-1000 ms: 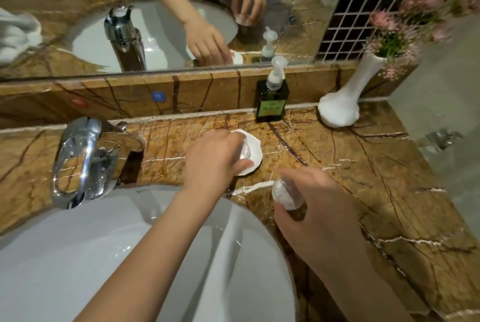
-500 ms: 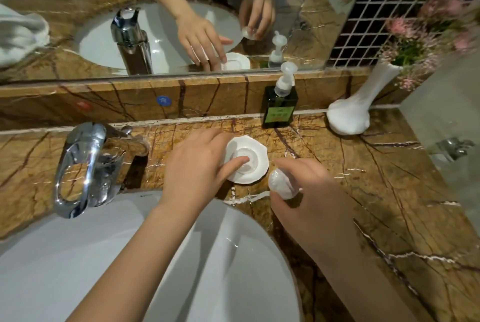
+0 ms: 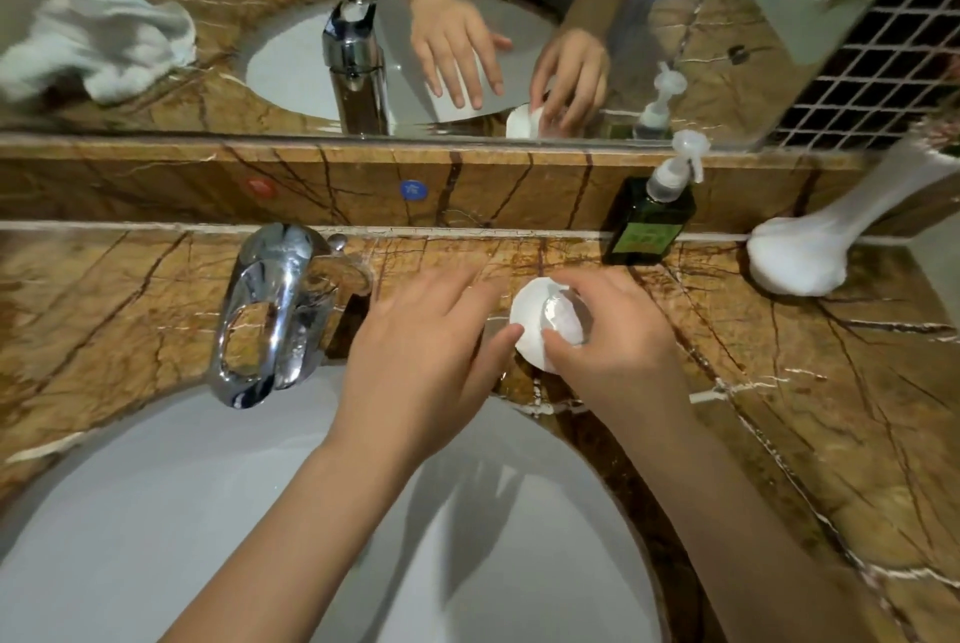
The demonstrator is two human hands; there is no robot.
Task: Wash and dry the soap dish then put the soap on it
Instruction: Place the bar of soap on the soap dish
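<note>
Setting: a person stands at a brown marble tabletop (image 3: 779, 434) with a white basin (image 3: 260, 538) set into it, a mirror behind.
Soap dish: the white soap dish (image 3: 527, 325) sits on the tabletop just behind the basin's rim, between the two hands, partly covered by the right one.
Soap: a small whitish soap (image 3: 561, 317) is over the middle of the dish; whether it rests on the dish cannot be told.
Right hand: the right hand (image 3: 618, 341) is over the dish, its fingers (image 3: 558, 343) curled round the soap, grasping it.
Left hand: the left hand (image 3: 426, 356) lies just beside the dish, fingers loosely spread and holding nothing, thumb tip at the dish's edge.
Nearby: a chrome tap (image 3: 270, 310) stands left of the hands; a dark green pump bottle (image 3: 649, 221) and a white vase (image 3: 810, 253) stand against the back ledge.
Reflection: a crumpled white towel (image 3: 98, 45) shows in the mirror.
</note>
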